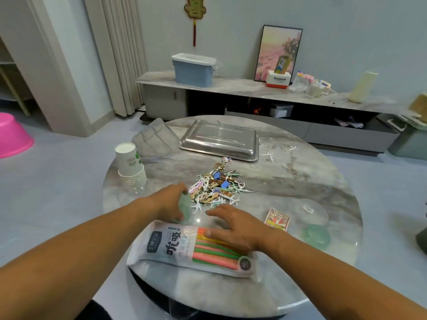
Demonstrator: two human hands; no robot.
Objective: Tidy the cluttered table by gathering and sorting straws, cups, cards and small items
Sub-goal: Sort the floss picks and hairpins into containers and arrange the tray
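— Round marble table [300,181]; how do our hands lie?
— Our left hand [171,202] curls around one pale green thing [186,207]; our right hand [233,227] rests flat, fingers spread, on one straw packet [175,248].
— Cards?
— One card [277,219], right.

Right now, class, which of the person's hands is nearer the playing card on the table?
Right. The right hand rests on the straw packet just left of the card; the left hand is farther left.

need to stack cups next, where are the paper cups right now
In the head view, the paper cups stand stacked at the table's left edge, beyond the left hand.
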